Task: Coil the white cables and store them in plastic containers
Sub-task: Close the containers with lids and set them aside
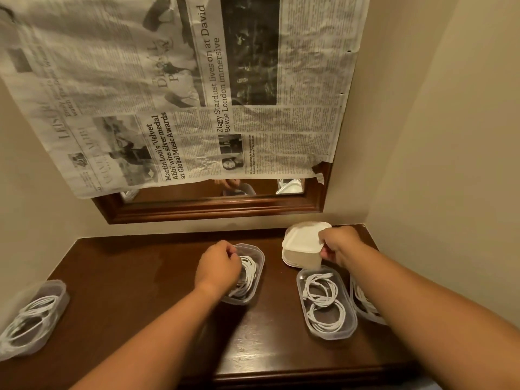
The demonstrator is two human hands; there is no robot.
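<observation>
My left hand (pixel 218 263) is curled over a clear plastic container (pixel 257 266) in the middle of the table, its fingers on the coiled white cable (pixel 247 273) inside. My right hand (pixel 339 244) pinches the edge of the top white lid (pixel 302 239) on a stack of lids at the back right. In front of that stack an open container (pixel 326 332) holds two coiled white cables (pixel 323 302). Another container (pixel 365 308) with cable lies partly hidden under my right forearm.
A further container with coiled cable (pixel 31 319) sits at the table's left edge. The dark wooden table (pixel 135 271) fills a narrow alcove between cream walls. A framed mirror (pixel 213 205) covered by newspaper (pixel 174 88) hangs behind it.
</observation>
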